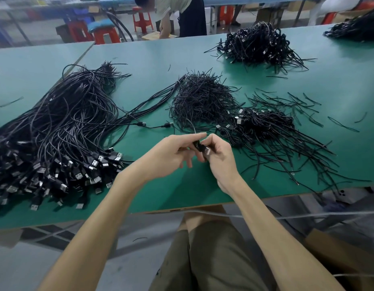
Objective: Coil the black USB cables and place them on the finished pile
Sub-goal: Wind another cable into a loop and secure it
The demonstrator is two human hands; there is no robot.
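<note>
Both hands meet over the green table [181, 190], near its front edge. My left hand [171, 156] and my right hand [219, 158] together pinch one black USB cable [200, 147], whose plug end shows between the fingers. Its cord runs up and away from my hands toward a heap of short black ties [202, 97]. A big bundle of uncoiled black USB cables [62, 133] lies to the left, plugs toward me. A pile of coiled cables [263, 124] sits just right of my hands.
Loose black ties [291, 103] are scattered on the right of the table. Two more cable heaps [257, 45] [358, 28] lie at the far side. Beyond the table a person [177, 15] bends near red stools [106, 34]. A cardboard box [341, 255] stands by my right knee.
</note>
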